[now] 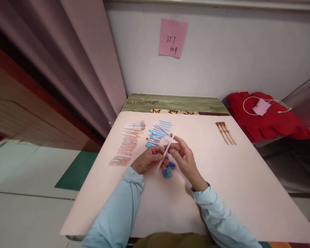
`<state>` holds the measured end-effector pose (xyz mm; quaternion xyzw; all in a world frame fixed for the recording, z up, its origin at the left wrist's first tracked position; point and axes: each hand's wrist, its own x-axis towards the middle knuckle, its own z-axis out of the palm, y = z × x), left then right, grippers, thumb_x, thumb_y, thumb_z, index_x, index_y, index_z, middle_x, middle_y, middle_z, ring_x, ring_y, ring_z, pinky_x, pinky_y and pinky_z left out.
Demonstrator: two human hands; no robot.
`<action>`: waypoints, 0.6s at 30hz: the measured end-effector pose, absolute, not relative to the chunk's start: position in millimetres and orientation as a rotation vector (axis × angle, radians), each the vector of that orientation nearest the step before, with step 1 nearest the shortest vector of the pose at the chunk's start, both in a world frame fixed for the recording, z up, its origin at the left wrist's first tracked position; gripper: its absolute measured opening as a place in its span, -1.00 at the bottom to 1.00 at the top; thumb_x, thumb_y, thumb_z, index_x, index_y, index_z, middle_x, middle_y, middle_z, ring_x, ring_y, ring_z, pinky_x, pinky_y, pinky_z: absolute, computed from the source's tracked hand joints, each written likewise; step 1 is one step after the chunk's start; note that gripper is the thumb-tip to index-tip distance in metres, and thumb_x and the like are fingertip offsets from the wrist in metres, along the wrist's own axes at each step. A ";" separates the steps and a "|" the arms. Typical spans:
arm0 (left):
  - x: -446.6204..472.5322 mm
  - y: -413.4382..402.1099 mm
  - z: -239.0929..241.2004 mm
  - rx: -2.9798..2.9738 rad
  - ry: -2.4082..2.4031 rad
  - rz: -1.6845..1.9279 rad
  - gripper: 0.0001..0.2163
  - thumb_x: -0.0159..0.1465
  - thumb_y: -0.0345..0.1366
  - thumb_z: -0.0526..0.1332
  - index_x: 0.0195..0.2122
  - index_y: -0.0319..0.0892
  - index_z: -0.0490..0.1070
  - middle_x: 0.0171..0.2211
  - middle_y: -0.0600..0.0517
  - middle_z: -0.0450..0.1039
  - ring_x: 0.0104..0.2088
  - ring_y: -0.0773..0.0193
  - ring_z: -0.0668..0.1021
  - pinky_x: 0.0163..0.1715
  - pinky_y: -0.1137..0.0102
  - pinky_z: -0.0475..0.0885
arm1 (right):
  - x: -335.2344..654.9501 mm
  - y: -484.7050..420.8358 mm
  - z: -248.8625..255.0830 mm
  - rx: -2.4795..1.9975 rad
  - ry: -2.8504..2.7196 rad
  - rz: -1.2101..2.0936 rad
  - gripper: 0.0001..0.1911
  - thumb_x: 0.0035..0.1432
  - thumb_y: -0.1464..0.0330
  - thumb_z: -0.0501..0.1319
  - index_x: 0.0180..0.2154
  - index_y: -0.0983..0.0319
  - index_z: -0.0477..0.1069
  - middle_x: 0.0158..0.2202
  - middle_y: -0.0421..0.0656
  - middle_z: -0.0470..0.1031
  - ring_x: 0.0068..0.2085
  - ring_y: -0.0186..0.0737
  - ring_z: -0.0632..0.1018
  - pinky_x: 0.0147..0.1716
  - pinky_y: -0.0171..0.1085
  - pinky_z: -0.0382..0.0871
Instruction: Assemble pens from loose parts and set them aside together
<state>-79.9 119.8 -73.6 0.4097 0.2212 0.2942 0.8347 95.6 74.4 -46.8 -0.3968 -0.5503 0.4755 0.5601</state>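
Both my hands meet over the middle of the pale pink table (247, 179). My left hand (148, 159) and my right hand (183, 156) are each closed on a thin white pen refill (168, 147) that slants up to the right between them. Small blue pen parts (168, 169) lie on the table just under my hands. Beyond my hands lies a pile of blue pens (157, 132). To its left sit a bunch of white refills (134, 125) and a row of pink pens (125, 148).
Three brown pens (225, 132) lie at the far right of the table. A green patterned cloth (175, 102) covers the far end. Red fabric with a white cord (268, 117) sits to the right. A pink note (172, 38) hangs on the wall. Curtains hang at left.
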 end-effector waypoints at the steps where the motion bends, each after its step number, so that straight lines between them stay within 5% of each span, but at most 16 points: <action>1: -80.2 119.7 -73.2 0.870 0.468 0.612 -0.72 0.10 -0.18 0.44 -0.31 -0.27 0.48 -0.46 -0.10 0.58 -0.56 0.26 0.57 -0.51 0.42 0.48 | 95.5 73.8 -47.5 -0.930 -1.263 1.091 -0.34 0.25 0.20 0.24 0.32 0.08 0.10 -0.08 -0.09 0.56 -0.10 -0.16 0.59 -0.03 -0.11 0.47; 4: -80.6 119.5 -71.8 0.871 0.468 0.584 -0.72 0.12 -0.17 0.43 -0.31 -0.26 0.47 -0.45 -0.10 0.58 -0.55 0.26 0.58 -0.49 0.42 0.49 | 95.2 72.2 -48.2 -0.943 -1.238 1.028 -0.19 0.26 0.18 0.24 0.39 0.05 -0.11 -0.03 -0.08 0.54 -0.14 -0.18 0.59 -0.03 -0.11 0.47; 13: -81.7 120.3 -74.8 0.852 0.487 0.574 -0.71 0.10 -0.18 0.44 -0.28 -0.25 0.47 -0.44 -0.11 0.59 -0.55 0.24 0.59 -0.51 0.42 0.49 | 96.8 68.9 -44.0 -1.003 -1.288 0.943 -0.65 0.33 0.12 0.12 0.03 0.10 0.48 -0.11 -0.11 0.58 -0.22 -0.19 0.59 -0.14 -0.16 0.49; 18: -81.4 120.4 -74.9 0.847 0.491 0.583 -0.73 0.11 -0.19 0.43 -0.28 -0.24 0.46 -0.44 -0.10 0.59 -0.55 0.25 0.58 -0.50 0.42 0.48 | 96.8 70.8 -45.5 -1.084 -1.224 0.878 -0.65 0.35 0.12 0.08 -0.10 0.15 0.53 -0.15 -0.09 0.59 -0.25 -0.18 0.61 -0.19 -0.18 0.49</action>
